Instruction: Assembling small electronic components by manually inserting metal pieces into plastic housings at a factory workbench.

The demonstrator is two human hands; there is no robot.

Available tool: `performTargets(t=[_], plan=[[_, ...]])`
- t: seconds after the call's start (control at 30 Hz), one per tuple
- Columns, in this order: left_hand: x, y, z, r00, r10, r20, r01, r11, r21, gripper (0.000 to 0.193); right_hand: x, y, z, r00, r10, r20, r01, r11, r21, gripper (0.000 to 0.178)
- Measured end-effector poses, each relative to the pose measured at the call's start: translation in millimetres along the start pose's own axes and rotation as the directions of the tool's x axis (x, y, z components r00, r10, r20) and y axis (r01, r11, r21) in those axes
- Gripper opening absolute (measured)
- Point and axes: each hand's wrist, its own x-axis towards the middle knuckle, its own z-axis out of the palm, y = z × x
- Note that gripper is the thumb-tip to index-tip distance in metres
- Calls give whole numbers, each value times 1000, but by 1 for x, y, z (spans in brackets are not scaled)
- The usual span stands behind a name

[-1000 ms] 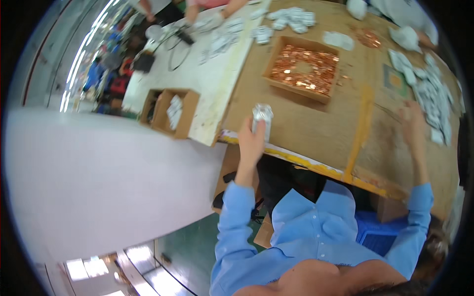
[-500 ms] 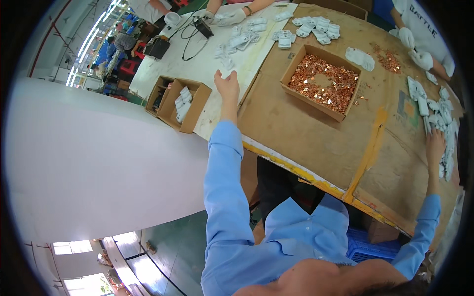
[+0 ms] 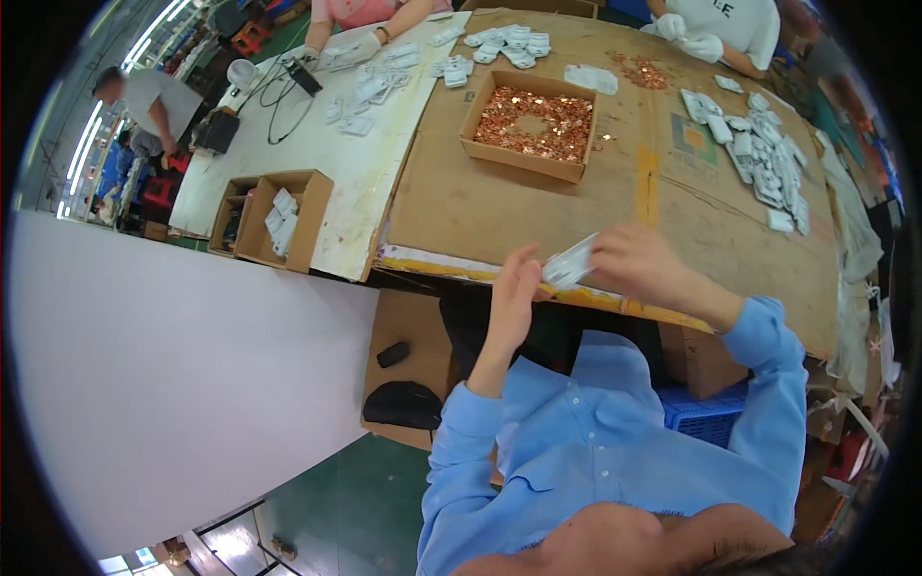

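Above the table's front edge I have a white plastic casing (image 3: pixel 570 265), slightly blurred and tilted up to the right. My right hand (image 3: pixel 642 269) is closed around its upper right end. At the lower left end, the fingers and thumb of my left hand (image 3: pixel 516 291) close on it. Its detail is too blurred to make out. Similar white casings (image 3: pixel 768 168) lie in a loose pile on the right of the table. Beyond my hands stands a cardboard box (image 3: pixel 523 165) of small copper-coloured metal pieces (image 3: pixel 562 123).
To the left, a divided cardboard box (image 3: pixel 312 216) holds a few white casings. More casings (image 3: pixel 379 84) lie on the white tabletop near a black device (image 3: pixel 305 79) with a cable. Two gloved co-workers (image 3: pixel 351 53) (image 3: pixel 706 43) are at the far side. A blue crate (image 3: pixel 706 418) stands below.
My right hand has come from the pile at the right to the front edge with a casing. My left hand has drawn back to meet it. The view has turned rightward.
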Motion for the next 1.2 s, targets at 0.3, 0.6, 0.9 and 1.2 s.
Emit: performTargets(t=[0.3,0.6,0.9,1.2], plan=[[-54,-14,-33,919,21,-394,-47,997,-56,30,59,-12,19,983,-27,-181,44,995,87,17],[-62,-10,-62,854,143,-500,-13,967,255,22,168,163,64,889,456,50,-456,890,-22,18],[-62,-9,-87,863,227,-452,-88,947,308,30,196,183,93,740,643,197,-589,761,-272,22],[-53,-23,-87,899,57,-435,-169,959,-226,19,189,197,93,710,659,247,-578,746,-331,18]])
